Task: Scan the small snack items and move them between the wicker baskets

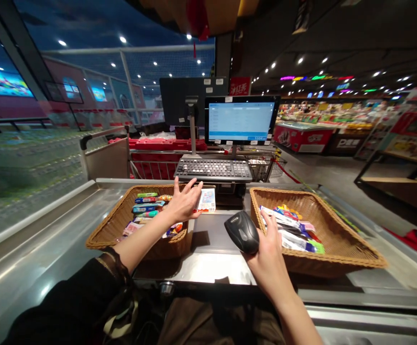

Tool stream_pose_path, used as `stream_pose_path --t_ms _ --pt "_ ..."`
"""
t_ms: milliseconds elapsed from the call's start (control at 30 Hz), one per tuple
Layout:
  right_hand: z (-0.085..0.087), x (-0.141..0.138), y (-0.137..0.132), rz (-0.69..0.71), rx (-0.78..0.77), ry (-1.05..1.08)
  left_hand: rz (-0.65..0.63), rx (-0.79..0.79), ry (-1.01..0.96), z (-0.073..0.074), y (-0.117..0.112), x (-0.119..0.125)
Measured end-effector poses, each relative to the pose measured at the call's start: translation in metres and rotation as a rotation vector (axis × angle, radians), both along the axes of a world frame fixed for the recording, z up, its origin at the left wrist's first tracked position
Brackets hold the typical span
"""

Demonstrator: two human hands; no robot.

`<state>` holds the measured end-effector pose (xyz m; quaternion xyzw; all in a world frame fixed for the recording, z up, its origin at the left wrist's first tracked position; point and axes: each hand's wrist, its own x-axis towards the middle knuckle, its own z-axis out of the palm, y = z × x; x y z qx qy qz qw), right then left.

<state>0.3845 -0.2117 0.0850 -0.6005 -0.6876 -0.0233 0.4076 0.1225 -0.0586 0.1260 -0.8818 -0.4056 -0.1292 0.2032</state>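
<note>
Hiding part of the small packet (207, 200), left hand (183, 202).

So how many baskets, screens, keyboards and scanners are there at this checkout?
Baskets: 2, the left basket and the right basket
Screens: 2, the lit screen and the dark screen
Keyboards: 1, the keyboard
Scanners: 1, the scanner in the right hand
Total: 6
</note>
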Motion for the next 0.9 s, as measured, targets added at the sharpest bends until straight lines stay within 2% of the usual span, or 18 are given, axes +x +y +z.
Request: stream_pose_path --t_ms 267,500,900 --pt "0.002 -0.020 -0.008 -0.054 -0.043 -0.002 -0.041 0.083 -0.031 0.000 0.002 0.013" --pt "0.002 -0.019 -0.007 -0.058 -0.081 -0.020 -0.044 0.085 -0.048 0.004 0.002 0.020" --pt "0.004 -0.020 -0.007 -0.067 -0.058 -0.021 -0.051 0.037 -0.061 0.010 0.001 0.026"
